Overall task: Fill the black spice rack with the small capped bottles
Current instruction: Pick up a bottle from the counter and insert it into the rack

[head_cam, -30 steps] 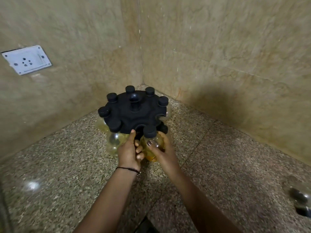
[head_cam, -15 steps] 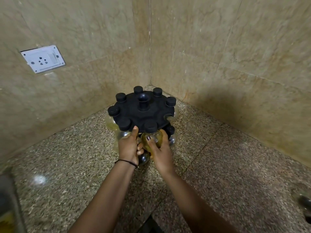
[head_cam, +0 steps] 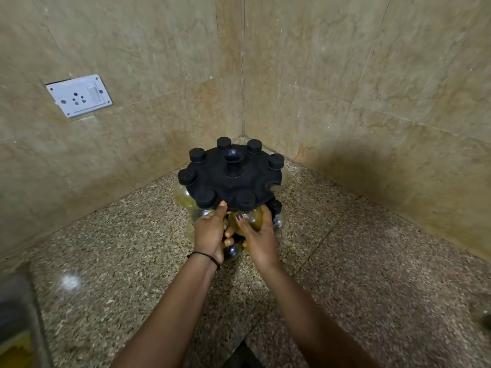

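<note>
The round black spice rack (head_cam: 233,181) stands in the corner of the granite counter. Several small clear bottles with black caps hang in slots around its top disc, and one slot at the right rim (head_cam: 273,185) is open. My right hand (head_cam: 256,235) is wrapped around a bottle of yellowish liquid (head_cam: 252,219) whose black cap (head_cam: 245,199) sits in the front slot. My left hand (head_cam: 211,232) rests against the rack's front edge, thumb up at the disc, fingers curled beside a neighbouring bottle (head_cam: 202,212). Lower-tier bottles are mostly hidden behind my hands.
Tiled walls meet in a corner right behind the rack. A white socket plate (head_cam: 79,95) is on the left wall. A blurred container (head_cam: 16,328) shows at the bottom left edge, and a dark object (head_cam: 485,318) at the right edge.
My right hand has pushed the yellowish bottle up and inward so its cap now sits in the front slot. My left hand stayed at the rack's edge. The camera view shifted.
</note>
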